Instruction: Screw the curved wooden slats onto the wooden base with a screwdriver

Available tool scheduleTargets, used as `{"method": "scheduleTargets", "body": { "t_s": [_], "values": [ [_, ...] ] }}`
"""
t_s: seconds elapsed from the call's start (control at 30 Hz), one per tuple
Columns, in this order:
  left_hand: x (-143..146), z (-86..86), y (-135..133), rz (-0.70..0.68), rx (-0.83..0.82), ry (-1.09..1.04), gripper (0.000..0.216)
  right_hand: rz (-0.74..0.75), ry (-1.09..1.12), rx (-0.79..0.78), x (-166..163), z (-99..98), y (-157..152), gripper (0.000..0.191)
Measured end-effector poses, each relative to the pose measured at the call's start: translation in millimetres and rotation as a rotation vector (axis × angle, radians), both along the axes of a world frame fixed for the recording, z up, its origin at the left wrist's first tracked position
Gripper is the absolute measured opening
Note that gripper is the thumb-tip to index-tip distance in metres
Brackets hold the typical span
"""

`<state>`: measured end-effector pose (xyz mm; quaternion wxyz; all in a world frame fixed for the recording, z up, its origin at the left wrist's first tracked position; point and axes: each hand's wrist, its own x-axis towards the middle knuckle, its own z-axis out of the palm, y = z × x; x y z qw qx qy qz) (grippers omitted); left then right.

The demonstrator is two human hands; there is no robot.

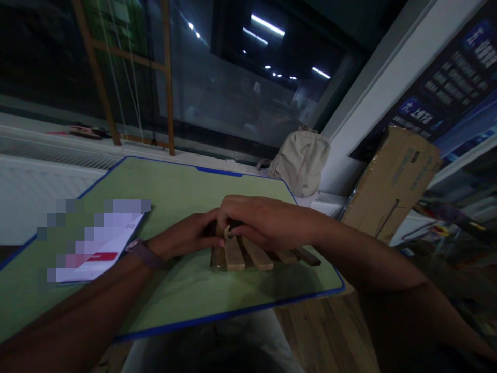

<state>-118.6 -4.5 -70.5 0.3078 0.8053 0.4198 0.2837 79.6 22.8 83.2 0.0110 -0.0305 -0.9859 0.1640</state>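
A wooden piece with several short slats (234, 256) lies on the green tabletop (174, 181) in front of me. My left hand (185, 235) grips its left end, the thumb resting by the first slat and the other fingers mostly hidden behind. Over the top of the slats bends my right hand (264, 220), its fingers curled down at the upper end of the leftmost slat. Thumb and fingertips close there around a small dark spot I cannot make out. The slats' upper ends are hidden beneath the right hand.
A partly blurred booklet or box (104, 254) lies left on the table, beside my left forearm. A blue rim (233, 313) borders the tabletop. Behind stand a beige backpack (303, 160) and a wooden frame with strings (169, 103); a cardboard box (396, 176) leans at right.
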Motion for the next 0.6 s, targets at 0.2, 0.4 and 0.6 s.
{"method": "scheduleTargets", "body": {
  "t_s": [0.2,0.4,0.6],
  "values": [
    [2,6.2,-3,-0.005,-0.031,-0.04,0.044,-0.315,0.01,0.339,1,-8.3,5,0.027],
    [2,5.5,-2,0.01,0.01,-0.038,0.04,-0.13,-0.077,0.125,3,1.2,-12,0.018],
    [3,8.8,-5,0.008,0.031,-0.061,0.053,-0.385,0.017,0.272,-3,-9.9,16,0.021]
  ]
}}
